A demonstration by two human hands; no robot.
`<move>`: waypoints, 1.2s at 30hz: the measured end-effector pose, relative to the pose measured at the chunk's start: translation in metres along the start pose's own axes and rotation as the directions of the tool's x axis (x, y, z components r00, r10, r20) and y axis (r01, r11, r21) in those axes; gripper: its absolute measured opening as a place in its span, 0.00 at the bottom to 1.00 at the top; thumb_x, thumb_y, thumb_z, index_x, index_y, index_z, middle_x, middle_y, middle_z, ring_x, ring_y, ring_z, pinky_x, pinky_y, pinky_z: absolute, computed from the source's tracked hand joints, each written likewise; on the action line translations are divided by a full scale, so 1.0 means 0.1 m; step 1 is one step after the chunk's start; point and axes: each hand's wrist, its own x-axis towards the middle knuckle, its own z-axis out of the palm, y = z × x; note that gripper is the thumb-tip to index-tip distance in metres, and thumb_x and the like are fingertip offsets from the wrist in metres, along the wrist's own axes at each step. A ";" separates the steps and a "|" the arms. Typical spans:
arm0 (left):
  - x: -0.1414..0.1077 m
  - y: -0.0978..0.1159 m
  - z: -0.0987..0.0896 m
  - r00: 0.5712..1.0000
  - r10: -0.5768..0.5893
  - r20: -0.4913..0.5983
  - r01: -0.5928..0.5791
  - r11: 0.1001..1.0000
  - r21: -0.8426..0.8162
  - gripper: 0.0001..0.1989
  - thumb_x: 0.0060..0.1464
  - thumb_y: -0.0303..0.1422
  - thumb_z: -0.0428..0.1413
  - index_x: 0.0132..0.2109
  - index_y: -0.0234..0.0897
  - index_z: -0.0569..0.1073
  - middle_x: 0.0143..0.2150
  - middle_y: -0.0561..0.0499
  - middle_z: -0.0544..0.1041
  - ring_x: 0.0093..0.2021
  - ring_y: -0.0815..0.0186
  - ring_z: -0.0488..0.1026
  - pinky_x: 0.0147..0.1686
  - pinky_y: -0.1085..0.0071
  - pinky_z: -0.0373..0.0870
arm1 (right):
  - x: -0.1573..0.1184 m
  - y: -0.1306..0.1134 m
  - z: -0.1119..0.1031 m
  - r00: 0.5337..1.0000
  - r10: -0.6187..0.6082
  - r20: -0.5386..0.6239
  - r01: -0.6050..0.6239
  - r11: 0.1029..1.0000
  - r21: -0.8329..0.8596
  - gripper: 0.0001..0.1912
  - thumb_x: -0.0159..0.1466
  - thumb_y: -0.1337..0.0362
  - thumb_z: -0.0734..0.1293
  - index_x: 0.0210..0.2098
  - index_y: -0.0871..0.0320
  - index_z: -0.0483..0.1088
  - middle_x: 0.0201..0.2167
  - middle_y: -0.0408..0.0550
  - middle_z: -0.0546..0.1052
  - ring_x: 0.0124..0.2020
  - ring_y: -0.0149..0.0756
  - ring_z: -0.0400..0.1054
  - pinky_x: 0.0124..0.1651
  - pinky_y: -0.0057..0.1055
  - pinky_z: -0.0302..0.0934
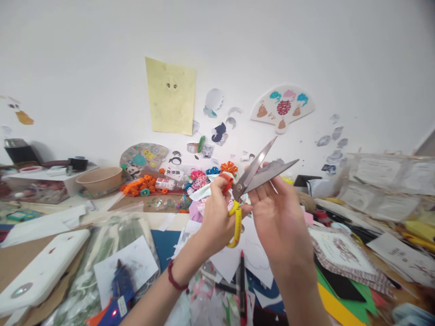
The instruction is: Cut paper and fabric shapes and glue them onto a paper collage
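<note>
Scissors (237, 226) with yellow handles are raised in front of me, their two metal blades spread apart and pointing up and right. Fingers of my left hand (217, 217) are closed around the handle side, with a piece of orange material (227, 181) and pale cloth or paper (201, 194) beside them. My right hand (277, 213) is palm up beneath the blades, its fingers spread and partly hidden behind them. A small grey scrap (276, 163) shows at the upper blade edge, by the right fingertips. A dark red band is around my left wrist.
A blue glue gun (123, 287) lies on white paper at the lower left. Loose white papers and a red-black pen (242, 285) lie below my hands. Orange flowers (140, 185), a bottle and a bowl (99, 179) stand near the wall. Coloured sheets (343, 294) lie right.
</note>
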 end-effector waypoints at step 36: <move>0.01 0.02 0.00 0.998 -0.055 -0.026 0.058 0.985 0.160 0.28 0.56 0.48 0.57 0.53 0.38 0.55 0.45 0.43 0.71 0.37 0.58 0.69 0.38 0.62 0.63 | -0.03 -0.06 0.02 0.974 -0.224 -0.040 0.218 0.969 -0.118 0.10 0.67 0.64 0.64 0.36 0.57 0.78 0.40 0.48 0.81 0.46 0.35 0.76 0.58 0.36 0.66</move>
